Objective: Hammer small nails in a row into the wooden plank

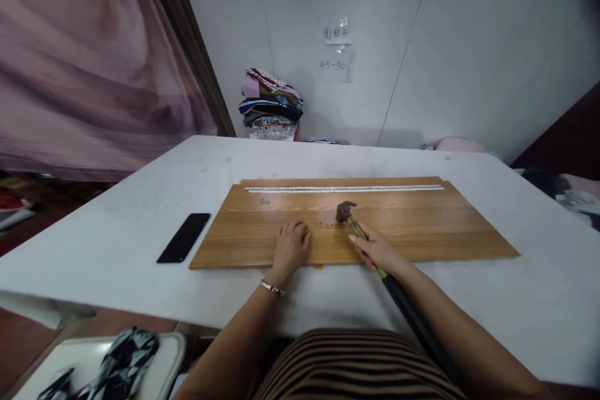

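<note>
My right hand (375,249) is closed around a hammer (344,212), gripping its handle partway up. The long dark end of the handle runs back beneath my forearm. The claw head is low over a brown wooden board (431,225), beside a short row of small nails (324,224); I cannot tell whether it touches one. My left hand (293,242) rests palm down on the board, just left of that row, with its fingers lying on the wood and nothing visible in them. Farther back on the board lies a small heap of loose nails (265,201).
Two long white strips (344,189) run along the board's back edge. A black phone (184,237) lies on the white table (140,219) left of the board. Folded clothes (272,106) are stacked behind the table, and a white stool (164,356) stands at lower left.
</note>
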Demonstrator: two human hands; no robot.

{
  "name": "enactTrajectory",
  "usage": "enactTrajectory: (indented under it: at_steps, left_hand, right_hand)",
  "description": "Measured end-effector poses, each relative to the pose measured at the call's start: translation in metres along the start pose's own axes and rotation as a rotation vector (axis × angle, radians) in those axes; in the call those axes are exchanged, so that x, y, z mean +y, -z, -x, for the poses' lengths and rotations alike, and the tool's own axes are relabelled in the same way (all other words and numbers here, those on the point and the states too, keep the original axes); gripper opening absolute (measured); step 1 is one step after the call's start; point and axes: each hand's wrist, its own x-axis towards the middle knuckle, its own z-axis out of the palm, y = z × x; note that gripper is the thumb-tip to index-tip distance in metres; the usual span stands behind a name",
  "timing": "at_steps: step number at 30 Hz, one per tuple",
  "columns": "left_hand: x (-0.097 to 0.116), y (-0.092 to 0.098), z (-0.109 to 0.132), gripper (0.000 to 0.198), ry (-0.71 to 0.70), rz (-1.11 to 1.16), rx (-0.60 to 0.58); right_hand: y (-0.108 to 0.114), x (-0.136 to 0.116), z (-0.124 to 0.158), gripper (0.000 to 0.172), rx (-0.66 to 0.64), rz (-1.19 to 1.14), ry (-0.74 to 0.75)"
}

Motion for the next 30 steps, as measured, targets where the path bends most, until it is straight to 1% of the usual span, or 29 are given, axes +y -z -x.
enactTrajectory:
  at_steps: [6,9,12,18,22,26,30]
  left_hand:
    - [-0.0011,-0.0015,0.0000,0.016,0.009,0.000,-0.002]
    - [-0.0010,-0.0010,0.0002,0.016,0.014,0.004,-0.004]
    - [-0.0003,0.0001,0.0001,0.016,0.020,0.004,-0.009]
    - [-0.0002,0.0001,-0.0003,0.016,0.016,0.010,0.001]
    - [-0.0002,-0.0002,0.0000,0.015,0.015,0.003,0.001]
    - [-0.0001,-0.0003,-0.0001,0.015,0.012,0.006,0.000]
    - [0.0002,0.0001,-0.0004,0.015,0.020,0.001,-0.003]
  right_hand:
    - [-0.0005,0.0005,-0.0001,0.077,-0.019,-0.009,-0.018]
    - [-0.0004,0.0005,-0.0006,0.078,-0.001,-0.011,-0.018]
    - [-0.0002,-0.0002,0.0000,0.078,0.010,-0.017,-0.010]
    - [-0.0007,0.0002,-0.0008,0.076,-0.014,-0.008,-0.018]
    - [-0.0002,-0.0011,-0.0003,0.077,-0.005,-0.022,-0.006]
    - [-0.0003,-0.0025,0.0022,0.078,-0.024,-0.024,0.005]
    - [-0.0014,-0.0022,0.0021,0.081,-0.031,-0.014,-0.013]
